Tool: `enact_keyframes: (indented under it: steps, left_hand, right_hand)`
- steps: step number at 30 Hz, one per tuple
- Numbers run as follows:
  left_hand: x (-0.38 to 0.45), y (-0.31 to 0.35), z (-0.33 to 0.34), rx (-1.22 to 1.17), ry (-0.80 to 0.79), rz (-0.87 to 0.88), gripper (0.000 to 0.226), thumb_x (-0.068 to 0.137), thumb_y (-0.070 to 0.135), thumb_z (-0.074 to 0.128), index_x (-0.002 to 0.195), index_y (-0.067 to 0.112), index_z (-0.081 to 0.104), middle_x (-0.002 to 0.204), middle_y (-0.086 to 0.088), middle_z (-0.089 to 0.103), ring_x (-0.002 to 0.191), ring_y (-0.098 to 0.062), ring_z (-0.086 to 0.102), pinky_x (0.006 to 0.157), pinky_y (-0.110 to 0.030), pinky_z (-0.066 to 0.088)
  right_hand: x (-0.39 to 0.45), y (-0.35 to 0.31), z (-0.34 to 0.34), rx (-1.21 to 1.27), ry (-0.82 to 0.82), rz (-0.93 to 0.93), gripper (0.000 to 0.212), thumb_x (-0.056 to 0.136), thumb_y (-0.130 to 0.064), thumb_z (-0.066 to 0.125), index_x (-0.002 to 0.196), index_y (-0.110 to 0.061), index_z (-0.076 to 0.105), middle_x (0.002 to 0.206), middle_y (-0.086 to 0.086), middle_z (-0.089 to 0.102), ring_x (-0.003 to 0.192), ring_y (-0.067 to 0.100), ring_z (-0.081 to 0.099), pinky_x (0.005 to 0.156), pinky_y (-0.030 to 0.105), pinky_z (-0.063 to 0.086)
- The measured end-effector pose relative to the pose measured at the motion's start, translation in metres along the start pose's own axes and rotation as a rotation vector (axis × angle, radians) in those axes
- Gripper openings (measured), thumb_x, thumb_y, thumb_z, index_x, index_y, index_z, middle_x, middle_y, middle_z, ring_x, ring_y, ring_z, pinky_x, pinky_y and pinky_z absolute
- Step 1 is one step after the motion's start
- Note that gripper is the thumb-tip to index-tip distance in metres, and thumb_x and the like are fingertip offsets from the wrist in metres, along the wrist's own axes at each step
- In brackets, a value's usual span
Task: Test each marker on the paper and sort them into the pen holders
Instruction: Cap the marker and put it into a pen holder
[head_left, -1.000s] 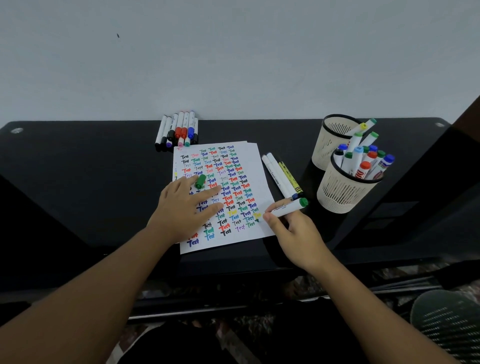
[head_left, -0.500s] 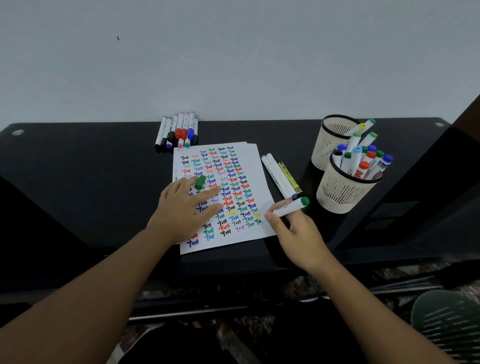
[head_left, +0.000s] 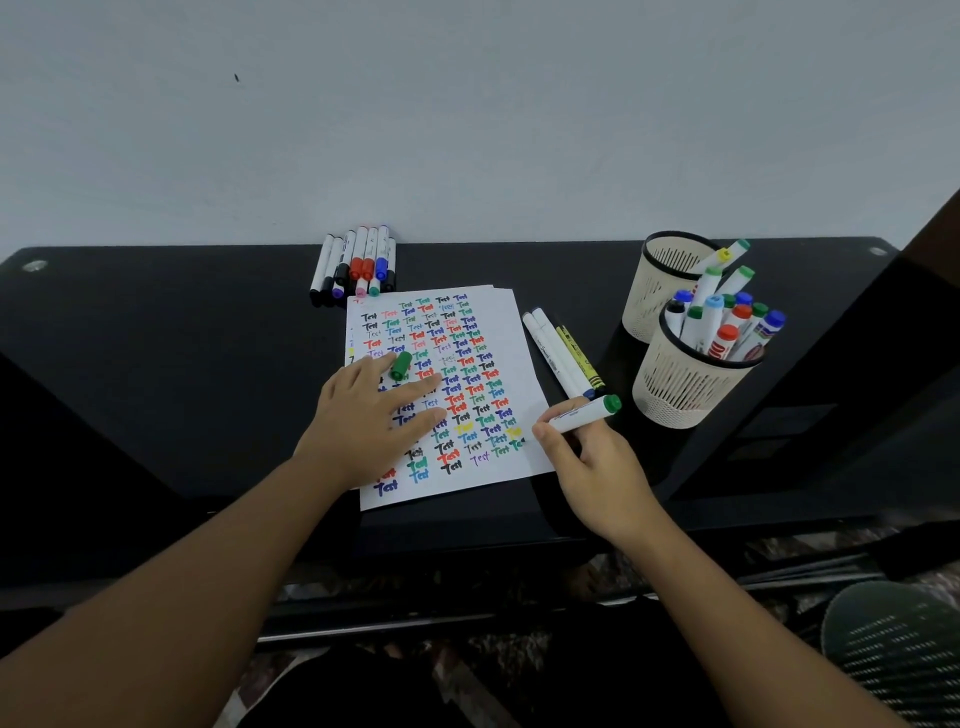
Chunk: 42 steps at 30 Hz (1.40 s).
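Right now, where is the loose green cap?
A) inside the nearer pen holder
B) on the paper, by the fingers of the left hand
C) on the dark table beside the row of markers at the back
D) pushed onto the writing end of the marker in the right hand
B: the green cap lies on the paper, right by the fingertips of the left hand that presses the sheet flat.

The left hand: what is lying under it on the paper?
The left hand rests flat on the paper, covering some coloured "Test" words. A green cap shows between its fingers. What else lies beneath cannot be seen.
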<state>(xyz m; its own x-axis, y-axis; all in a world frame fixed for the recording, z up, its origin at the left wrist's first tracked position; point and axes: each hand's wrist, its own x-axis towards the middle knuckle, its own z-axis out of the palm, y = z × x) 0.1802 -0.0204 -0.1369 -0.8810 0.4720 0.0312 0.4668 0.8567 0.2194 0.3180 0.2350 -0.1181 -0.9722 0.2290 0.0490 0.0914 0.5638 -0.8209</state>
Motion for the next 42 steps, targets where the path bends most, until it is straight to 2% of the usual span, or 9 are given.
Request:
enact_keyframes:
  steps: [7, 12, 21, 25, 31, 34, 38, 40, 42]
  left_hand:
    - [0.000, 0.001, -0.001, 0.013, -0.013, 0.003, 0.078, 0.079, 0.092, 0.003, 0.148, 0.063, 0.026, 0.166, 0.002, 0.016, 0.153, -0.023, 0.008, 0.124, -0.050, 0.006]
    - [0.000, 0.001, -0.002, 0.005, -0.011, 0.002, 0.074, 0.082, 0.090, 0.007, 0.148, 0.064, 0.027, 0.166, 0.002, 0.017, 0.153, -0.023, 0.008, 0.124, -0.050, 0.006]
    - [-0.001, 0.002, -0.003, 0.001, 0.000, 0.001, 0.085, 0.075, 0.094, -0.003, 0.148, 0.063, 0.027, 0.166, 0.002, 0.017, 0.153, -0.023, 0.009, 0.124, -0.050, 0.008]
    - [-0.001, 0.003, -0.003, -0.001, -0.008, -0.003, 0.076, 0.080, 0.091, 0.005, 0.147, 0.064, 0.027, 0.166, 0.003, 0.017, 0.153, -0.023, 0.008, 0.124, -0.051, 0.007]
    - [0.000, 0.001, -0.002, -0.035, 0.006, -0.002, 0.071, 0.082, 0.090, 0.012, 0.146, 0.065, 0.030, 0.166, 0.003, 0.019, 0.153, -0.023, 0.010, 0.125, -0.051, 0.008]
    - [-0.001, 0.002, -0.004, -0.107, 0.023, -0.016, 0.069, 0.083, 0.090, 0.022, 0.144, 0.062, 0.039, 0.166, 0.003, 0.021, 0.153, -0.021, 0.012, 0.125, -0.050, 0.011]
    - [-0.006, 0.005, -0.014, -0.400, 0.122, -0.092, 0.053, 0.092, 0.062, 0.059, 0.142, 0.050, 0.047, 0.162, 0.002, 0.024, 0.149, -0.021, 0.027, 0.119, -0.051, 0.028]
    - [-0.004, 0.006, -0.017, -0.486, 0.161, -0.144, 0.056, 0.093, 0.054, 0.064, 0.144, 0.042, 0.043, 0.158, 0.002, 0.028, 0.142, -0.016, 0.036, 0.114, -0.044, 0.035]
    - [0.002, 0.007, -0.019, -0.545, 0.202, -0.246, 0.061, 0.093, 0.052, 0.066, 0.145, 0.032, 0.042, 0.154, 0.000, 0.030, 0.134, -0.015, 0.043, 0.105, -0.036, 0.040]
  right_hand:
    - [-0.001, -0.001, -0.002, -0.034, 0.001, -0.001, 0.016, 0.106, -0.040, 0.053, 0.112, -0.028, 0.059, 0.097, -0.013, 0.067, 0.090, 0.000, 0.061, 0.069, 0.019, 0.051]
    - [-0.001, -0.002, -0.002, 0.000, 0.014, 0.010, 0.013, 0.106, -0.041, 0.054, 0.111, -0.031, 0.059, 0.099, -0.011, 0.068, 0.093, 0.000, 0.061, 0.076, 0.024, 0.053]
    - [-0.004, -0.005, -0.002, -0.032, 0.024, -0.010, 0.012, 0.107, -0.038, 0.053, 0.109, -0.027, 0.057, 0.092, -0.009, 0.066, 0.089, 0.000, 0.058, 0.066, 0.015, 0.046]
    - [-0.003, -0.005, -0.002, 0.001, 0.013, 0.023, 0.015, 0.106, -0.042, 0.052, 0.112, -0.030, 0.059, 0.096, -0.013, 0.066, 0.095, -0.006, 0.057, 0.068, 0.012, 0.046]
    - [-0.002, -0.004, 0.000, -0.045, 0.028, -0.023, 0.011, 0.107, -0.039, 0.052, 0.110, -0.030, 0.057, 0.097, -0.012, 0.065, 0.092, -0.002, 0.057, 0.069, 0.022, 0.045]
    - [-0.001, -0.002, -0.001, 0.088, 0.075, -0.019, 0.005, 0.105, -0.039, 0.055, 0.106, -0.035, 0.057, 0.091, -0.012, 0.065, 0.089, 0.003, 0.060, 0.075, 0.030, 0.051]
    - [0.000, -0.002, -0.001, 0.251, 0.079, -0.052, 0.011, 0.107, -0.036, 0.055, 0.115, -0.042, 0.059, 0.090, -0.011, 0.064, 0.087, 0.015, 0.064, 0.085, 0.037, 0.054]
    - [0.001, -0.004, -0.001, 0.250, 0.034, -0.045, 0.015, 0.108, -0.037, 0.051, 0.116, -0.046, 0.060, 0.082, -0.007, 0.064, 0.086, 0.020, 0.064, 0.084, 0.041, 0.054]
    - [0.002, -0.005, -0.002, 0.244, -0.008, -0.051, 0.018, 0.109, -0.032, 0.049, 0.116, -0.044, 0.061, 0.086, -0.007, 0.064, 0.090, 0.014, 0.065, 0.088, 0.038, 0.053]
